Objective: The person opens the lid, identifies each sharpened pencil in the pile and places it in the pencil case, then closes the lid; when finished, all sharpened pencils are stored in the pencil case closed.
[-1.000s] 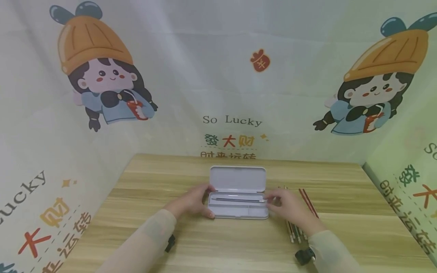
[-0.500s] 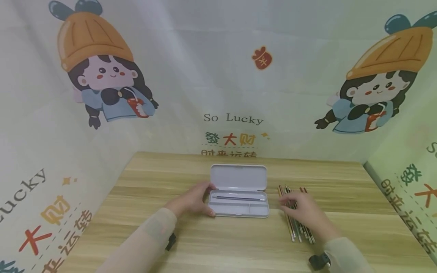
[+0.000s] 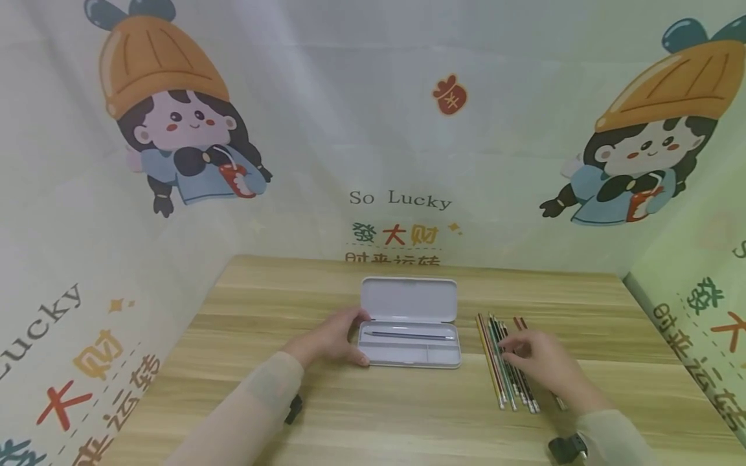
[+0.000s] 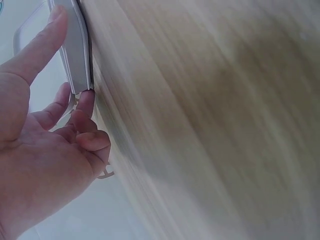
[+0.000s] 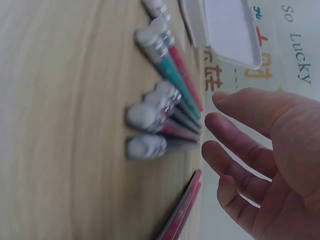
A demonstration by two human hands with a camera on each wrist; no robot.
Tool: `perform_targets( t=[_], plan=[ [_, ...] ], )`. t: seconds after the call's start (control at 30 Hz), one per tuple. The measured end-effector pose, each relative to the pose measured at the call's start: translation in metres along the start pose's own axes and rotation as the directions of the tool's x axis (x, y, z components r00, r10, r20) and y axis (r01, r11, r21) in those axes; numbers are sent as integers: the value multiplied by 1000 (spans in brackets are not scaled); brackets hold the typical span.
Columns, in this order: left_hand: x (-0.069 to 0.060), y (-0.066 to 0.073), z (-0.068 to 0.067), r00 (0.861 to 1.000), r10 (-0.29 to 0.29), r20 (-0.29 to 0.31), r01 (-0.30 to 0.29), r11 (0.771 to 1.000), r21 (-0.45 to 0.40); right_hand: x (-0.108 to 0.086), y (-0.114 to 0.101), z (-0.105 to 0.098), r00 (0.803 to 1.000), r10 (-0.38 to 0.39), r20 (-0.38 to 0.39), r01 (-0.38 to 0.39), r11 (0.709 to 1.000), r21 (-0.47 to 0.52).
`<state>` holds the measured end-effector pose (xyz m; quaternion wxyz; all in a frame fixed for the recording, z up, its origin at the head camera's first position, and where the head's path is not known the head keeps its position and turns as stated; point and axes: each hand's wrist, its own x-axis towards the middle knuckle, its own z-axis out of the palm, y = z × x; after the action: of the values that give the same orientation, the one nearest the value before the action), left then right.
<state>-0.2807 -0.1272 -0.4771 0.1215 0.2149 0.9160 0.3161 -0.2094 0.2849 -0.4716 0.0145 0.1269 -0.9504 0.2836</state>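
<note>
Wood-grain table (image 3: 408, 414), walled by printed cloth (image 3: 315, 129), where a person worked with two bare hands. Nearest, loose pencils (image 3: 506, 375) lay right of centre, their white erasers (image 5: 142, 115) toward the person, their long axes running away across the table with far ends leaning slightly left; a red pair (image 5: 186, 205) lay just apart on the right. The right hand (image 3: 539, 359) reached over the bunch, thumb and bent fingers slightly parted, nothing visible between them; contact with a pencil could not be told. A second earlier it had been at the right end of the case (image 3: 396, 353); the shift appeared to turn the work from case to loose pencils. The left hand (image 3: 335, 336) stayed at the case's left end, thumb and fingers gripping it. Beyond the case's bare near compartments, one pencil (image 3: 408, 335) lay lengthwise in the far one, point to the left, eraser to the right. Farthest, the lid (image 3: 409, 299) stood open toward the cloth
</note>
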Motion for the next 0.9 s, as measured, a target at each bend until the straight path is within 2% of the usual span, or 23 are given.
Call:
perform_targets(
  t=[0.17, 0.3, 0.47, 0.7, 0.9],
  plan=[
    [0, 1, -1, 1000, -8, 5, 8, 1000, 2, -6, 8, -2, 999, 29, -12, -29, 999, -18],
    [0, 3, -2, 1000, -11, 6, 11, 1000, 0, -6, 12, -4, 998, 50, -27, -52, 996, -77],
    [1, 3, -1, 1000, -11, 2, 11, 1000, -5, -4, 14, -8, 997, 77, -2, -77, 989, -129],
    [2, 4, -1, 1000, -14, 12, 14, 1000, -7, -2, 18, -8, 997, 80, 11, -76, 978, -194],
    [2, 4, -2, 1000, -18, 11, 18, 1000, -1, 0, 19, -7, 997, 74, 8, -71, 978, -198]
  ],
)
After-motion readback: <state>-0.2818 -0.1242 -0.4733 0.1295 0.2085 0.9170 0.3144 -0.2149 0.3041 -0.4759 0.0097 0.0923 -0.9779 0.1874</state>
